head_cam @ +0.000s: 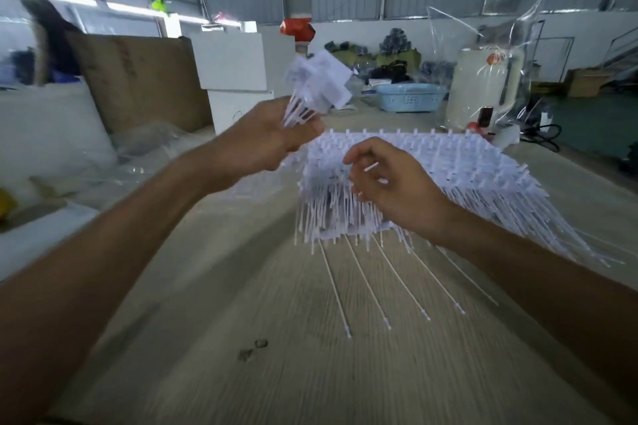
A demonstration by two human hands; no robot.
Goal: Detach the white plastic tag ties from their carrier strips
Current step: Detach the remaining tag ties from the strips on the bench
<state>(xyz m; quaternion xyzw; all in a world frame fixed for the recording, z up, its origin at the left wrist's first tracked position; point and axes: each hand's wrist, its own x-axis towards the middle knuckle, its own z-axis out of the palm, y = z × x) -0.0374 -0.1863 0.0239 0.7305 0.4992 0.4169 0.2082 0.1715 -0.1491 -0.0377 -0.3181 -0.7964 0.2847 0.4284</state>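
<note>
Left hand point(272, 138) gripping detached tag ties point(310, 93) | right hand point(390, 179) curled, pinching one tie on stacked carrier strips point(431, 166) mid-tabletop point(276, 373) | likely light, springy, snappable; best gripped near heads

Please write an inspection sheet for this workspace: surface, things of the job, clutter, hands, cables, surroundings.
Surface: pale wood-grain table with two small dark marks.
Job's things: large stack of white tag ties on the table; four long thin white strips lying in front of it.
Clutter: clear plastic bags at left.
Hands: left hand grips a blurred bunch of ties with white tags; right hand, fingers curled, pinches a short white piece.
Cables: black cable at far right.
Surroundings: cardboard box, blue basket, warehouse walls.
</note>
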